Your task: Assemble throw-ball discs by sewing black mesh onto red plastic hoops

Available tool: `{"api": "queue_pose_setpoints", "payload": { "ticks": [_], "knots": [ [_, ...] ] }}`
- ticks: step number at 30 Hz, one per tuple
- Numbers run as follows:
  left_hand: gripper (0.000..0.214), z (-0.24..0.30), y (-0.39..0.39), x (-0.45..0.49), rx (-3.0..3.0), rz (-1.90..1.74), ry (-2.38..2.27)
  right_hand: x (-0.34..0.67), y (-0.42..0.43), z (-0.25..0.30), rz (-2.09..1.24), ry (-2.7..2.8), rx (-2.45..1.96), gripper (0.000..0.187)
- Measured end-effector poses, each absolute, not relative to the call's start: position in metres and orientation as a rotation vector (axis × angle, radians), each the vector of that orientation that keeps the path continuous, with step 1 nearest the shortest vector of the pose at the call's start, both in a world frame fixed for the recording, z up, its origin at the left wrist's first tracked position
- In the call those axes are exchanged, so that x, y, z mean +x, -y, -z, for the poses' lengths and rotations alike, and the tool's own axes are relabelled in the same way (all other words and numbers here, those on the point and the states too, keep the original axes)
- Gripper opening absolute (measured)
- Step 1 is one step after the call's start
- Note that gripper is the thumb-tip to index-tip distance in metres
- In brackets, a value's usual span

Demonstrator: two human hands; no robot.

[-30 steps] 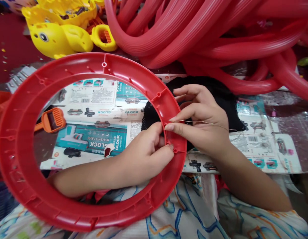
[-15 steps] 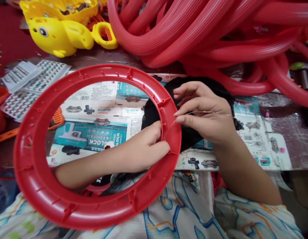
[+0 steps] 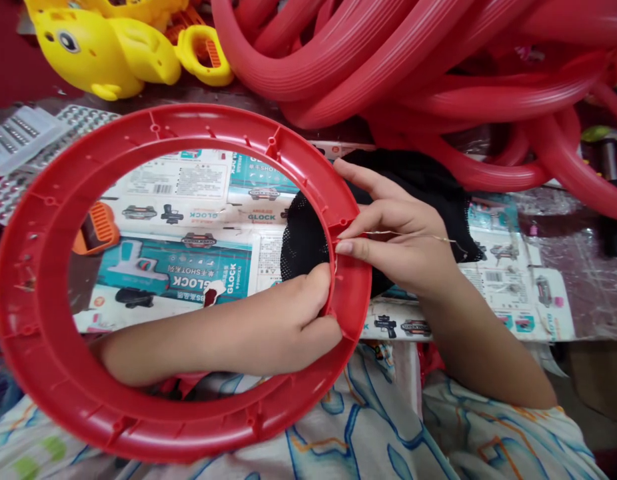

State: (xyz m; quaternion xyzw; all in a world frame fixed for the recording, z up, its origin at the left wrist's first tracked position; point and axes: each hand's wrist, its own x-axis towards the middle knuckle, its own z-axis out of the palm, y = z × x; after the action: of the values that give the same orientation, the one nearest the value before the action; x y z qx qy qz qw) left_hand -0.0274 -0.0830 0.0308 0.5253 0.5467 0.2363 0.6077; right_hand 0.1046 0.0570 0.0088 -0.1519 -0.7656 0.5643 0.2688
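A hollow red plastic ring (image 3: 188,123) is held tilted in front of me, its inner side with small posts and ribs facing up. My left hand (image 3: 301,323) reaches through the ring's opening and is closed around its right side. My right hand (image 3: 403,230) pinches a thin, pale wire (image 3: 441,238) between thumb and forefinger, right at the ring's right side. The wire's loose end trails back across this hand. Some of the wire near the ring is hidden by the fingers. Beneath both hands lies a black mesh-edged cloth (image 3: 306,233).
Printed cardboard (image 3: 188,267) covers the table. Large red ribbed tubes (image 3: 338,60) are piled at the back. Yellow animal-shaped toy parts (image 3: 103,53) stand at back left, near trays of small round parts (image 3: 83,120). An orange piece (image 3: 98,227) shows through the ring.
The ring has shifted left and turned slightly. My right fingertips have come in against its right side, and the stretch of wire between them and the ring has become shorter.
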Motion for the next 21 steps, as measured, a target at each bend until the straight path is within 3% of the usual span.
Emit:
{"api": "queue_pose_setpoints", "payload": {
  "ticks": [6,13,16,21],
  "knots": [
    [0.012,-0.027,0.085,-0.028,1.078,-0.588,-1.216,0.107,-0.056,-0.013,-1.370,2.162,-0.422,0.007],
    [0.021,-0.026,0.074,-0.024,0.597,-0.898,-1.003,0.112,-0.053,-0.015,-1.158,2.236,-0.335,0.011],
    [0.041,-0.021,0.074,-0.017,0.670,-1.096,-1.110,0.111,-0.052,-0.011,-1.203,2.206,-0.305,0.008],
    [0.047,-0.014,0.077,-0.014,0.932,-1.124,-1.259,0.109,-0.055,-0.010,-1.276,2.118,-0.227,0.005]
  ]
}}
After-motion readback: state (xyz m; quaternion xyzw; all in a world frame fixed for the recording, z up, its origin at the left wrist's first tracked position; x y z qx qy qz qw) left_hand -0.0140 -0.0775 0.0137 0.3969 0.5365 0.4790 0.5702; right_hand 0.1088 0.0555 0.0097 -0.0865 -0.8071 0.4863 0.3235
